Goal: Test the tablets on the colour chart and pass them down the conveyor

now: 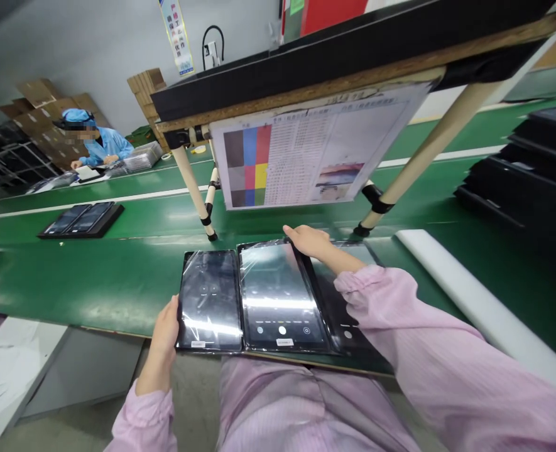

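Note:
Three tablets in clear film lie side by side at the green bench's near edge. My left hand [165, 328] grips the left edge of the left tablet [209, 301], which has a dark screen; its fingertips are partly hidden. My right hand [308, 242] is closed at the top right corner of the middle tablet [280, 292], whose screen has round camera-style buttons along the bottom. That tablet's right side looks slightly raised beside the right tablet [348, 336]. My right forearm and pink sleeve cover much of the right tablet.
Behind the tablets stands a pipe-legged shelf [296, 88] with a printed sheet [296, 157] hung below. A white foam strip [475, 295] and stacked black trays [504, 182] are at right. A black tray with tablets [82, 220] lies left. A co-worker in blue [101, 147] sits beyond.

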`<state>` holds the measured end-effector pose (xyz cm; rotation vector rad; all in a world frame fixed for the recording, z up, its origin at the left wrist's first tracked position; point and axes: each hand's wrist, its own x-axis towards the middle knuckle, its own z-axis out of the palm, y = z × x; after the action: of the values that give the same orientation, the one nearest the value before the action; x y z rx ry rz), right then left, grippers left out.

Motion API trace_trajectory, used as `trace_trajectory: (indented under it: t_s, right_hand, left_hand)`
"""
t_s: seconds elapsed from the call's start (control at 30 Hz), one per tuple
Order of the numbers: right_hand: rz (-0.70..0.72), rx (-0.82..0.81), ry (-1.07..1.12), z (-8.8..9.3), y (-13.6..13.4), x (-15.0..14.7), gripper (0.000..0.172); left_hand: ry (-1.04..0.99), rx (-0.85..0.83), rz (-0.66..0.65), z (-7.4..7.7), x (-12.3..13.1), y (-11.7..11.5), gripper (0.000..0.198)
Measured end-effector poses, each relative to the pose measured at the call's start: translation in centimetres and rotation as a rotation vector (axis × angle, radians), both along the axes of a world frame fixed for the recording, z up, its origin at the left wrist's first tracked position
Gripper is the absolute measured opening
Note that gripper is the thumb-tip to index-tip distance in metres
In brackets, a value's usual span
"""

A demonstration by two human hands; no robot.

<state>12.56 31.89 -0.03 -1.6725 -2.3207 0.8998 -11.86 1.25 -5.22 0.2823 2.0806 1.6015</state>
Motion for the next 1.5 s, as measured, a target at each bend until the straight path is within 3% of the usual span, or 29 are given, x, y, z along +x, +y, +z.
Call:
trace_trajectory:
  t_s: [0.13,0.23,0.27,0.33,0.43,0.57,0.67,0.77,0.9,1.0,1.07,1.17,1.33,1.4,1.5]
  right_hand:
    - [0.003,-0.025,0.392,0.9,-3.1,1.5,0.045]
    - [-0.007,-0.085,0.691,0.1,-5.5,2.3,0.047]
    - [-0.026,-0.093,0.774,-0.3,-6.2,2.4,0.049]
    - [-0.09,-0.082,0.909,-1.2,-7.2,2.7,0.058]
    - [-0.184,-0.04,1.025,-2.0,-8.5,3.7,0.078]
    - [-0.247,0.01,1.082,-1.1,-10.3,6.4,0.078]
    - [-0.249,0.043,1.105,1.2,-11.5,8.4,0.071]
    - [-0.213,0.04,1.147,4.2,-12.4,9.4,0.068]
    - [-0.158,0.079,1.314,7.9,-13.1,9.0,0.06]
    - [-0.015,0.001,1.363,9.2,-13.4,8.0,0.062]
    - [0.052,-0.103,1.335,9.2,-13.4,7.4,0.067]
    - [-0.006,-0.191,1.313,8.7,-13.1,6.6,0.073]
    - [-0.114,-0.051,1.293,7.8,-12.3,5.8,0.072]
    - [-0.1,0.013,1.277,7.5,-12.1,5.3,0.072]
    - [-0.08,0.021,1.286,7.2,-11.9,4.6,0.071]
  left_hand:
    - [0.231,-0.04,0.071,0.7,1.7,-2.4,0.025]
    - [0.236,-0.024,0.017,-0.6,6.5,-5.2,0.026]
    - [0.162,-0.014,-0.058,-1.5,8.5,-5.8,0.027]
    - [-0.36,0.109,-0.3,-3.3,12.4,-6.1,0.036]
    - [-0.704,0.227,-0.374,-5.3,16.6,-4.5,0.065]
    - [-0.971,0.494,-0.379,-5.3,18.5,-2.6,0.055]
    - [-1.075,0.553,-0.553,-4.0,18.6,-2.5,0.055]
    - [-1.007,0.575,-0.627,-2.3,18.3,-2.6,0.054]
    - [-0.869,0.604,-0.561,0.4,17.5,-2.1,0.057]
    - [-0.784,0.601,-0.469,1.9,16.5,-1.5,0.062]
    - [-0.714,0.625,-0.425,2.5,15.6,-0.9,0.061]
    - [-0.549,0.643,-0.376,2.6,14.5,0.2,0.055]
    - [-0.12,0.579,-0.276,2.5,14.3,1.0,0.052]
    - [0.006,0.531,-0.306,2.8,14.9,1.1,0.063]
    - [0.183,0.453,-0.317,3.4,16.1,1.6,0.096]
